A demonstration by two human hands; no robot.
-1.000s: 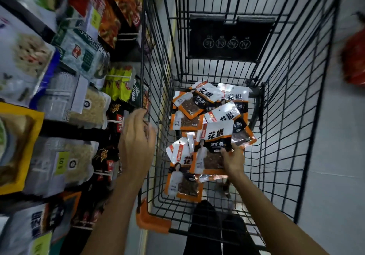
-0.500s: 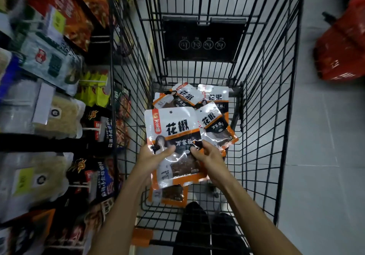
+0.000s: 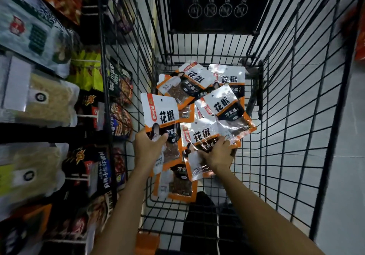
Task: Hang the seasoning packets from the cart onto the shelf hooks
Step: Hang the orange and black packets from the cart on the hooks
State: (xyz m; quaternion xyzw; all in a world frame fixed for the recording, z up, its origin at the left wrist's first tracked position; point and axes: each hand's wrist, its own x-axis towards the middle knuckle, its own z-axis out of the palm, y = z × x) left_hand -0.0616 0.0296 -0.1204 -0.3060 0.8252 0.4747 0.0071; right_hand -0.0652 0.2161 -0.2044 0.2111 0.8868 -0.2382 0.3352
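Cart [image 3: 296, 116] surrounds both hands. Shelf [image 3: 39, 134] sits left of the left hand, beyond the cart's wire wall. Pile [image 3: 197, 77] of seasoning packets lies on the cart floor, just beyond and under both hands.

Left hand [image 3: 147, 148] pinches the upright packet [image 3: 161, 112] at its lower part, thumb on the front. Right hand [image 3: 216, 156] has fingers curled over the second packet [image 3: 199, 134]. Can't tell if another packet rides with it.

Likely step: carry the upright packet left to a hook [image 3: 87, 115].
- Lift clear over the cart rim.
- Keep the hang hole [image 3: 162, 100] topmost and uncovered.
- Regrip nearer the top so the film doesn't flop.
- Line the hole up with the hook tip and slide on straight.
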